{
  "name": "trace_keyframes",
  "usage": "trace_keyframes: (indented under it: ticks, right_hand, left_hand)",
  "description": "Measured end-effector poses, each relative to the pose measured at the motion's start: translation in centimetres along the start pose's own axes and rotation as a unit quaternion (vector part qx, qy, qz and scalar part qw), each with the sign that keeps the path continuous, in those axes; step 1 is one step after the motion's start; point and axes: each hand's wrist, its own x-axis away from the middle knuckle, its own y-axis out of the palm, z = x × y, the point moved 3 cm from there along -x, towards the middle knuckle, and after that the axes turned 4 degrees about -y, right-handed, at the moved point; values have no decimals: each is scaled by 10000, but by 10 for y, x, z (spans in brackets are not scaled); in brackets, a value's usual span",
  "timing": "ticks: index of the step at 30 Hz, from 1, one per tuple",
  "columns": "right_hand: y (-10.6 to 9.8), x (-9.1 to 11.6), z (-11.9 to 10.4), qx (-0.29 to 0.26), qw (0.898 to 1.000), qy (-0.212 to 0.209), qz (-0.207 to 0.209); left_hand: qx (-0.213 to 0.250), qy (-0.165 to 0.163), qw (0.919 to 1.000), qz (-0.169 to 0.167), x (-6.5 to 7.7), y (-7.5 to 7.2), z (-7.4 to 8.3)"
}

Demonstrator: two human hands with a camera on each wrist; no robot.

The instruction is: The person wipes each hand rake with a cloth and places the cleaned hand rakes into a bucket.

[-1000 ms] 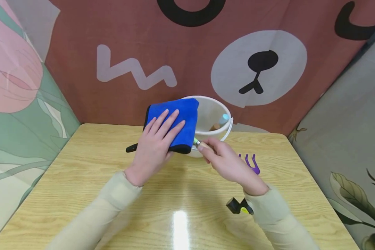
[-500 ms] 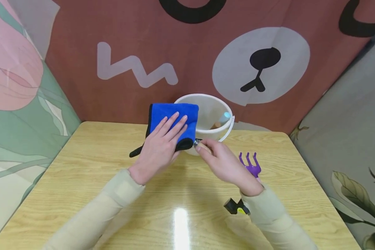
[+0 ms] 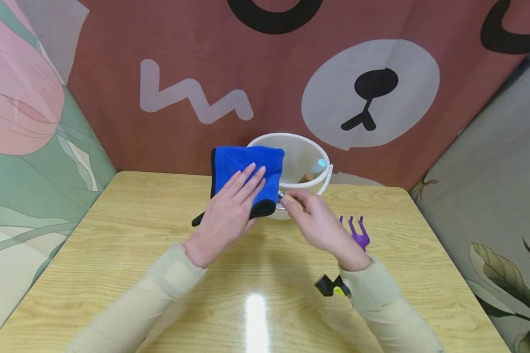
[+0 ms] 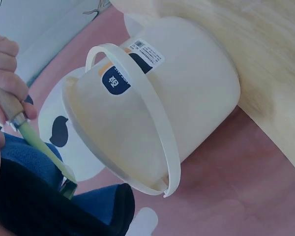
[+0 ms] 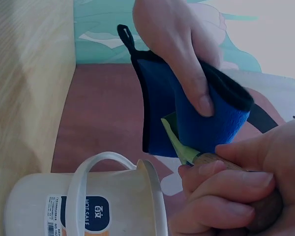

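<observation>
In the head view my left hand (image 3: 231, 211) lies on a blue cloth (image 3: 229, 162) with black edging, fingers extended across its top. The right wrist view shows the left thumb on the opposite side, so the cloth is pinched, folded about a garden tool's head. My right hand (image 3: 315, 220) grips this tool by its wooden handle (image 4: 7, 103). Its light green neck (image 5: 179, 142) runs into the fold. Most of the head is hidden; a dark green bit shows. Both hands are raised in front of a white bucket (image 4: 196, 88).
Inside the bucket are a light blue object (image 3: 320, 165) and a brown one (image 3: 306, 177). A purple hand rake (image 3: 360, 239) lies on the wooden table (image 3: 115, 274), partly behind the right forearm. Nearer is a black and yellow object (image 3: 331, 286). Printed fabric hangs behind.
The cloth and my left hand have shifted slightly right, toward the right hand. The tool's green neck, visible earlier at the cloth's edge, is now mostly covered in the head view.
</observation>
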Motion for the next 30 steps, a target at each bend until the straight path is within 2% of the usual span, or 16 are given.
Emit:
trace_keyframes:
  ticks: [11,14,20,30]
  right_hand:
    - [-7,-4,6,-62,9997,36,229]
    - [-5,-5,7,37,9997,-33,223]
    - [-3,-2,6,311,9989,-222,266]
    - [-1,2,-2,609,9971,-365,268]
  left_hand:
    - [100,-152,9998,-99,4,-4,3]
    - [14,-235,9995,-199,5,-4,2]
    - [-280,-315,9972,-623,3,0,1]
    - [-199,-458,9961,-728,0,8,-4]
